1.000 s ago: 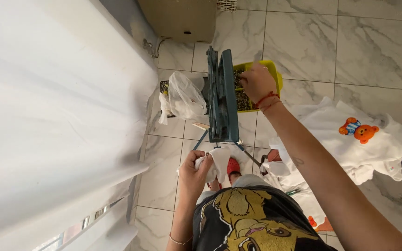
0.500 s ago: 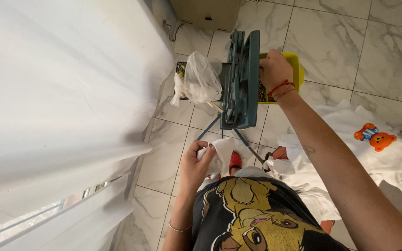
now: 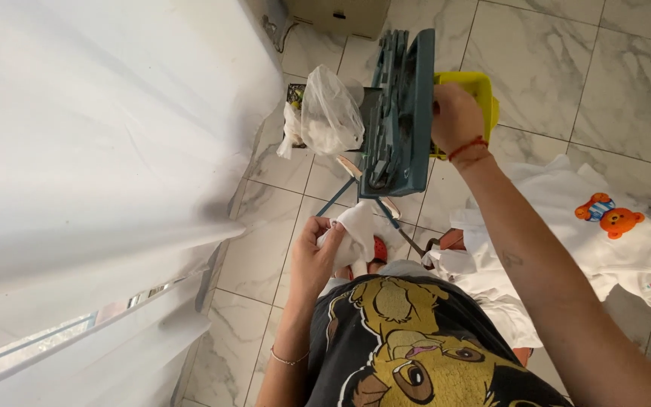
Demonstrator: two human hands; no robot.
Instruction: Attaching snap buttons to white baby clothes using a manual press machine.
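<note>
Right now the right hand grips the edge of a teal folding board standing on thin legs over the marble floor. Left hand, near the waist, clenches a white cloth.

You have one view only, from the camera on your head. It faces steeply down past your chest to the marble floor, close to both hands, with a white curtain filling its left side.
</note>
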